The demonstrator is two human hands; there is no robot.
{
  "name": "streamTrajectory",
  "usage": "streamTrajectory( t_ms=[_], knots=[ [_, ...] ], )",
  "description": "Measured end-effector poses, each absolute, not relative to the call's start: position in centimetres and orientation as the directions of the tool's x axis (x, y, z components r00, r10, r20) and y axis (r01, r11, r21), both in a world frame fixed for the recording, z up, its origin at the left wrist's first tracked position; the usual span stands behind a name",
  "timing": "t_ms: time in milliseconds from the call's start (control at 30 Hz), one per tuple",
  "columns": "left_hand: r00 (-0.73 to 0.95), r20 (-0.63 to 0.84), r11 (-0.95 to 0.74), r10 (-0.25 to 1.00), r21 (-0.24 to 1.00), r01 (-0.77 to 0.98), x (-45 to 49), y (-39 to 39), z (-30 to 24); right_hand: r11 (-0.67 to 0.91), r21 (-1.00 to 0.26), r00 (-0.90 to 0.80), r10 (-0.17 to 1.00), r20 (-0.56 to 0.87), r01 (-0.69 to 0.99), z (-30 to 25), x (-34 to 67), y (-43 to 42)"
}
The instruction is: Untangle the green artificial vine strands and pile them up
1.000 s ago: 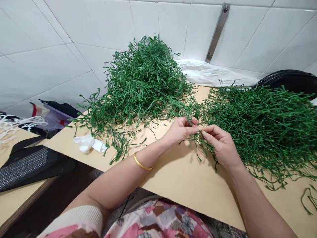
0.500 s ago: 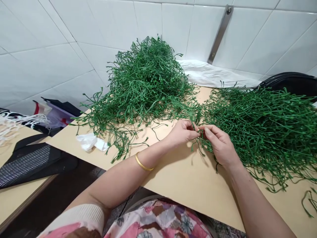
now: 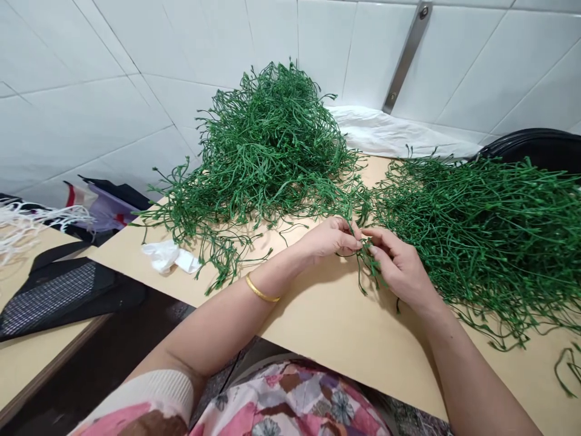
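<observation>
My left hand is closed in a pinch on a few thin green strands with small knobs at their ends. Close beside it, my right hand has its thumb and forefinger around the same small bunch, the fingertips slightly apart. The loose ends dangle just above the table. Behind my hands rises a tall tangled heap of green strands. To the right of my right hand spreads a second wide pile of green strands, its strands lying mostly sideways.
A crumpled white tissue lies at the table's left. White cloth or plastic runs along the tiled wall, near a black bag-like object. Further left, another surface holds white cords and a black mesh item.
The right fingers have opened a little and the thumb has shifted lower. The small bunch between my hands now hangs more openly in front of the right fingers.
</observation>
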State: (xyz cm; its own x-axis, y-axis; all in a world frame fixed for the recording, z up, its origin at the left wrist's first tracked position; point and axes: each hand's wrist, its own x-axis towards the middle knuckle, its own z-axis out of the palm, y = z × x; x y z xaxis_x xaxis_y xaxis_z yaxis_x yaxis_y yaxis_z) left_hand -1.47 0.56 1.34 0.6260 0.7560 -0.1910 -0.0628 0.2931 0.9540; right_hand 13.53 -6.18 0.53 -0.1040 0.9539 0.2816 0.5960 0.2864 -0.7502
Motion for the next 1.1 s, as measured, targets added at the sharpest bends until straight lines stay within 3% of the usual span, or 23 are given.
streamTrajectory(
  t_ms=[200, 400, 533, 600, 667, 767, 900, 967, 1100],
  knots=[
    [0.576, -0.242, 0.321, 0.781, 0.946, -0.037, -1.1, 0.6, 1.1, 0.413, -0.572, -0.193, 0.893, 0.407, 0.709, -0.1, 13.6, -5.8],
    [0.556, -0.279, 0.307, 0.783, 0.951, 0.045, -0.7, 0.2, 1.0, 0.355, -0.063, -0.278, 0.819, 0.501, 0.933, -0.6, 13.3, -5.6],
    [0.573, -0.276, 0.310, 0.772, 0.950, 0.040, -0.8, -0.1, 1.3, 0.335, 0.098, -0.338, 0.801, 0.494, 0.937, -0.6, 13.2, -5.5],
    [0.611, -0.255, 0.304, 0.749, 0.952, 0.025, -1.0, 0.0, 1.2, 0.360, 0.061, -0.339, 0.790, 0.512, 0.931, -0.6, 13.4, -5.5],
    [0.655, -0.215, 0.283, 0.725, 0.959, 0.001, -1.2, 0.2, 1.1, 0.389, -0.055, -0.302, 0.790, 0.533, 0.919, -0.6, 13.5, -5.4],
    [0.729, -0.163, 0.277, 0.664, 0.960, -0.038, -1.6, 0.6, 0.9, 0.393, -0.382, -0.188, 0.860, 0.474, 0.837, -0.5, 13.9, -5.3],
    [0.829, -0.117, 0.305, 0.546, 0.950, -0.066, -1.8, 0.6, 1.2, 0.262, -0.842, -0.152, 0.965, 0.215, 0.472, 0.2, 14.1, -5.6],
    [0.818, -0.126, 0.339, 0.561, 0.936, -0.089, -1.7, 0.6, 1.1, 0.199, -0.940, -0.109, 0.979, 0.175, 0.278, 0.6, 14.2, -5.6],
    [0.655, -0.253, 0.448, 0.712, 0.882, -0.146, -1.3, 1.1, 0.5, 0.194, -0.980, 0.226, 0.954, 0.197, 0.036, 0.8, 14.9, -5.3]
  ],
)
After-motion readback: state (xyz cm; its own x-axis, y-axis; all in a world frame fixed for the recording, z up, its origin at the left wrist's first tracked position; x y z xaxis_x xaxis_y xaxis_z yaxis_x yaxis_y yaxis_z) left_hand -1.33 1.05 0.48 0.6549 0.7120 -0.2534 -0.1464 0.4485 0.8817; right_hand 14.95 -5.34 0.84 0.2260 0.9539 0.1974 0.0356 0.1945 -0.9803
